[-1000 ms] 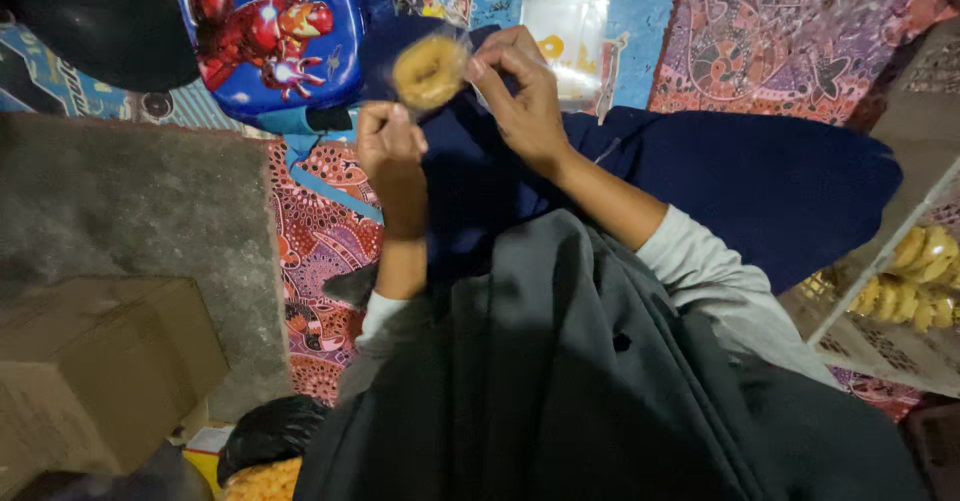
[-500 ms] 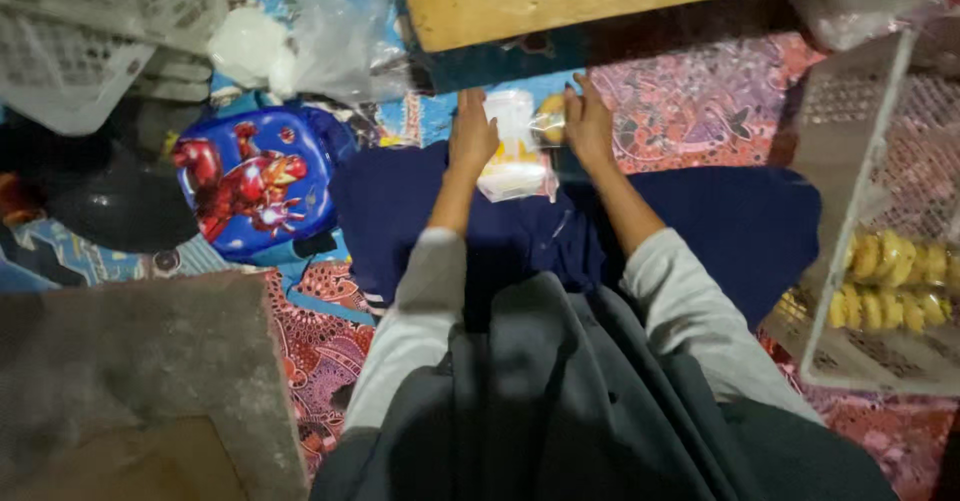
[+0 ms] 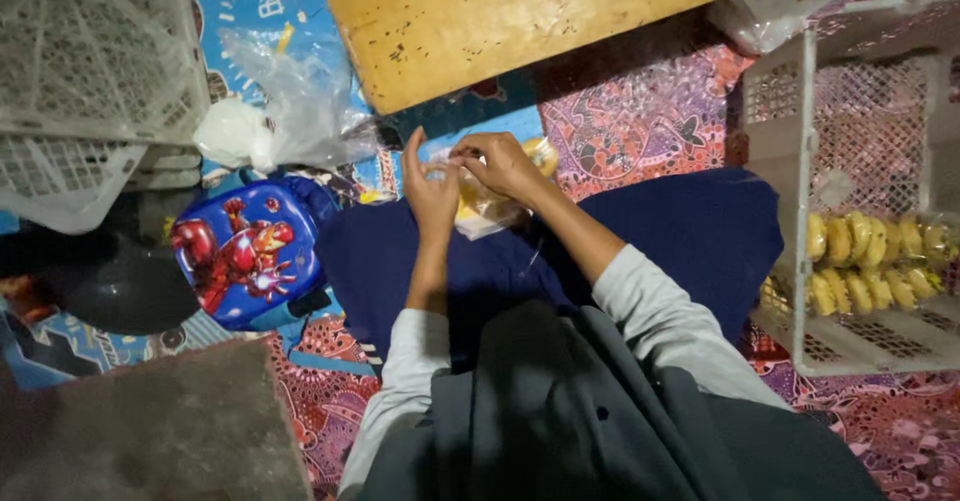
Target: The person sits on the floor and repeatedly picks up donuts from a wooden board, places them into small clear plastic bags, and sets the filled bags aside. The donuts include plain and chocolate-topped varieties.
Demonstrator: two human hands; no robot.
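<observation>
Head view: both hands meet over the far edge of the dark blue cloth [image 3: 650, 236] spread across the lap. The left hand [image 3: 432, 193] pinches the top of a small clear plastic bag [image 3: 482, 213], fingers raised; the right hand [image 3: 500, 164] grips the same bag from above, partly hiding it. Something yellow sits inside, probably a pastry, though it is blurred. Beyond them lies a wooden board [image 3: 520, 16]. A white crate [image 3: 860, 191] with yellow pastries [image 3: 870, 251] stands at the cloth's right edge.

hands [image 3: 470, 176] drawn closer together, clear packet [image 3: 485, 206] lowered beneath them
</observation>
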